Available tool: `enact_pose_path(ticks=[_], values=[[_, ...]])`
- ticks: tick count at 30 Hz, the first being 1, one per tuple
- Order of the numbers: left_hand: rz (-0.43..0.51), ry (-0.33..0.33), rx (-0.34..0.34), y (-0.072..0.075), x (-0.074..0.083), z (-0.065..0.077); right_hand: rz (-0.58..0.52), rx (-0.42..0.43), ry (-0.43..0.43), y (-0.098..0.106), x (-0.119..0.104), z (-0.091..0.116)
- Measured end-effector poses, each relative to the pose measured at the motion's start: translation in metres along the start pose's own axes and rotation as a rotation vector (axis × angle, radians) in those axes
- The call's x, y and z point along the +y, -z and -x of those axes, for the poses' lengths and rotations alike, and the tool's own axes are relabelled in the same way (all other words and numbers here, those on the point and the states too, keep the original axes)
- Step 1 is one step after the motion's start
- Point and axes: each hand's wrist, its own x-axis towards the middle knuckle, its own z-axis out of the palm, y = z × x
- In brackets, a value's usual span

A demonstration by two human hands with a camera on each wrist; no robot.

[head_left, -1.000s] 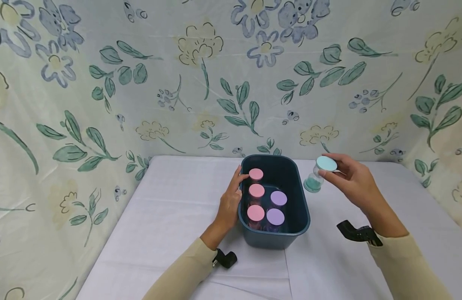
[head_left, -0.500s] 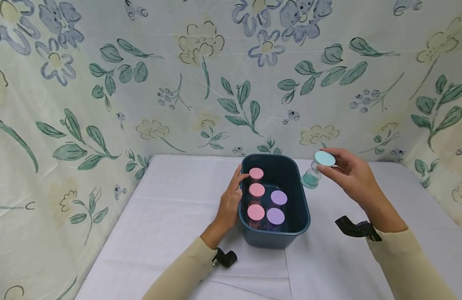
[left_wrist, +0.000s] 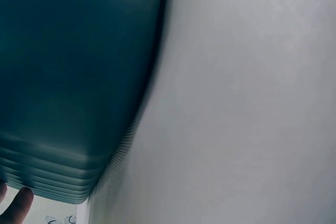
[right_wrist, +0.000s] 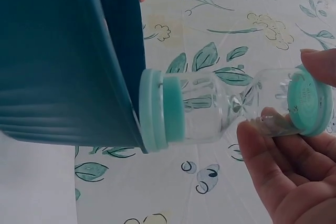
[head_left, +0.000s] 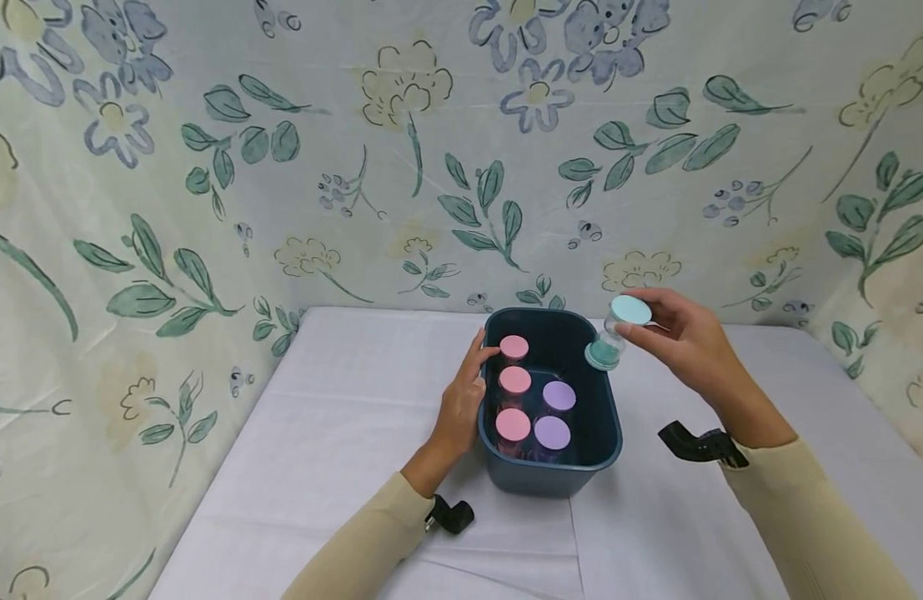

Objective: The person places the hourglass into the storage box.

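Note:
My right hand [head_left: 682,342] holds a sand timer [head_left: 607,346] by its upper end; it has clear bulbs, light teal caps and teal sand. The timer tilts, its lower cap overlapping the right rim of the dark blue bin [head_left: 532,482] in the head view. From the right wrist, thumb and fingers pinch the upper cap [right_wrist: 310,100], and the lower cap [right_wrist: 152,111] is right at the rim. My left hand [head_left: 455,408] grips the bin's left wall, one digit over the rim; fingertips [left_wrist: 20,203] show by the ribbed wall in the left wrist view.
Inside the bin, several pink-capped timers [head_left: 513,425] stand in a row along the left wall. Two purple-capped ones [head_left: 551,433] stand beside them. White cloth [head_left: 341,417] covers the table, and a floral curtain [head_left: 401,167] hangs behind and at the sides.
My right hand has carried the teal sand timer left and slightly up, from beside the bin to its right rim. My left hand stays on the bin.

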Motion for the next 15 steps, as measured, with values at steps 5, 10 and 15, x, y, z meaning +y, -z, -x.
enact_pose_path(ticks=[5,10,15], values=[[0.001,-0.007,0.004,0.000,0.000,0.000,-0.018,-0.033,-0.016,-0.005,-0.001,-0.005],[-0.002,-0.018,0.004,0.000,0.000,0.001,-0.040,-0.058,-0.013,-0.010,-0.001,-0.009],[-0.010,-0.006,0.003,0.001,0.003,0.001,-0.023,-0.079,0.000,-0.015,0.000,-0.013]])
